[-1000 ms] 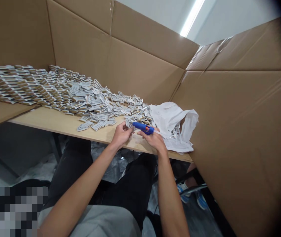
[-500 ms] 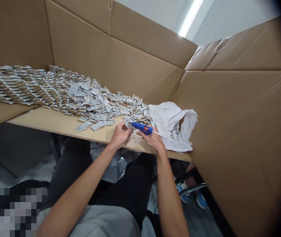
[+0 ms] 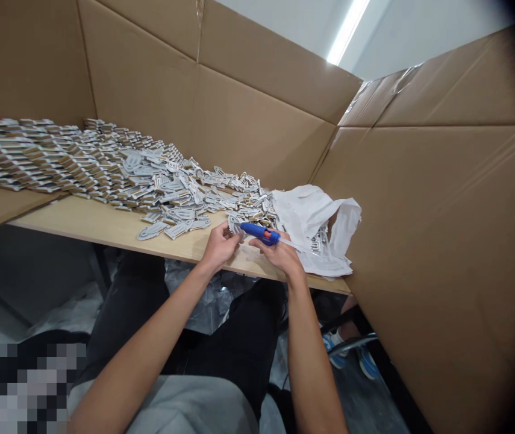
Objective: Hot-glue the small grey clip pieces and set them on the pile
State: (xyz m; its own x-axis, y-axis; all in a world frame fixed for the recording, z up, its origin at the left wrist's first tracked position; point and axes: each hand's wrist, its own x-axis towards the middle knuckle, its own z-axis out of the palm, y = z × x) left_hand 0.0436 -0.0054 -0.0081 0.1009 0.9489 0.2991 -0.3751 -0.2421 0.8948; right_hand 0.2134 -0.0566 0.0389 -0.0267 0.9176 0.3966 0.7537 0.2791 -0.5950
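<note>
My right hand is closed round a blue glue gun with a clear glue stick sticking out of its back end. The gun's nozzle points left. My left hand pinches a flat grey-white cut-out piece with a ribbed outline, and the nozzle is right at it. Whether the tip touches the piece I cannot tell. Just beyond my hands lies a heap of similar loose pieces. A white plastic bag with more pieces in its mouth lies to the right of the gun.
Stacked rows of the pieces fill the left of the wooden table. Tall cardboard walls enclose the back and the right side. Under the table are clear plastic bags; another person's blue shoes show at lower right.
Almost nothing differs. Both hands keep their hold, with the glue gun's nozzle still at the piece; the whole view has shifted very slightly.
</note>
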